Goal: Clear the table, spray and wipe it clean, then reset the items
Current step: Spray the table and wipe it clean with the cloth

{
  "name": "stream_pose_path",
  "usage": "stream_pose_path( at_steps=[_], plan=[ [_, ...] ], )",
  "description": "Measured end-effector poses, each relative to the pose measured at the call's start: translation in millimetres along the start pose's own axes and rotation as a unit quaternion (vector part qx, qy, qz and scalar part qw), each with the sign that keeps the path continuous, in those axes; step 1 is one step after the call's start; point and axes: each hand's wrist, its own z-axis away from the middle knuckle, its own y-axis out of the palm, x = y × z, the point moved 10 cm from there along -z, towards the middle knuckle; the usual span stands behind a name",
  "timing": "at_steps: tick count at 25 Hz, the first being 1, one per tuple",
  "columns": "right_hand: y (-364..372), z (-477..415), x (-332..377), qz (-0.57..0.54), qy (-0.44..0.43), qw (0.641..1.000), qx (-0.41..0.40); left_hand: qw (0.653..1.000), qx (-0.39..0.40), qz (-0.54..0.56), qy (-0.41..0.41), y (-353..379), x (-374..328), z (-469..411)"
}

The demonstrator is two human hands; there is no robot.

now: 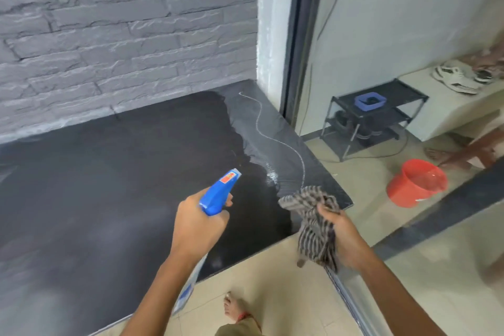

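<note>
Left hand: the left hand (199, 224) grips the neck of a spray bottle (218, 194), fingers curled round it, 1 finger at the trigger.
Spray bottle: blue spray head with a red label, nozzle aimed far and right; the pale body hangs below the hand, over the near edge of the table.
Right hand: the right hand (343, 237) clutches a bunched striped cloth (313, 229), fingers closed round it.
Striped cloth: brown and pale stripes; its upper end lies over the table's right near corner, its lower end hangs beyond the edge, above the floor.
Table: black table (109, 172) set against a grey brick wall (109, 22); the right far part looks greyer than the rest.
Foam line: a thin white curved foam line (275, 142) runs across the greyer part, with a white patch just ahead of the nozzle.
Floor, right: a red bucket (414, 185) stands well apart from the table.
Rack: a black rack (373, 120) stands beyond the bucket, with a blue container (369, 101) on its top shelf.
Ledge: white shoes (458, 78) lie on a pale ledge at far right.
Floor, near: a bare foot (234, 308) stands on the tiles.
</note>
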Motion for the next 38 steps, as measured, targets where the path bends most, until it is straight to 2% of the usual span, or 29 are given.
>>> stream_pose_path(
  at_steps=[1,3,6,10,18,21,25,31,38],
  plan=[
    [-15.2,3.4,15.8,-0.016,-0.022,0.999,-0.016,0.999,0.022,-0.033,-0.002,15.0,-2.2,-1.3],
    [-45.2,11.2,46.6,0.020,-0.078,0.995,-0.064,0.993,0.057,-0.104,0.003,45.0,-5.6,-2.9],
    [-76.1,26.2,91.7,0.055,-0.154,0.978,-0.132,0.981,0.076,-0.178,0.001,78.8,-5.9,-5.6],
    [-85.4,33.0,128.5,0.038,-0.212,0.967,-0.139,0.973,0.085,-0.216,-0.013,102.8,-4.1,-15.6],
    [-47.2,-10.8,198.4,0.092,-0.265,0.956,-0.088,0.983,0.033,-0.174,-0.053,104.7,-23.6,-96.6],
    [-28.4,-41.1,226.4,0.133,-0.262,0.954,-0.051,0.988,0.000,-0.138,-0.068,101.9,-31.6,-135.0],
    [-13.5,-72.5,254.8,0.138,-0.258,0.956,-0.031,0.983,-0.044,-0.146,-0.098,95.4,-33.9,-168.9],
    [0.3,-99.9,278.7,0.126,-0.265,0.956,-0.019,0.980,-0.089,-0.140,-0.113,85.9,-35.3,-200.8],
    [34.1,-127.7,289.7,0.154,-0.268,0.951,0.013,0.986,-0.120,-0.065,-0.100,71.5,-47.1,-252.0]
  ],
)
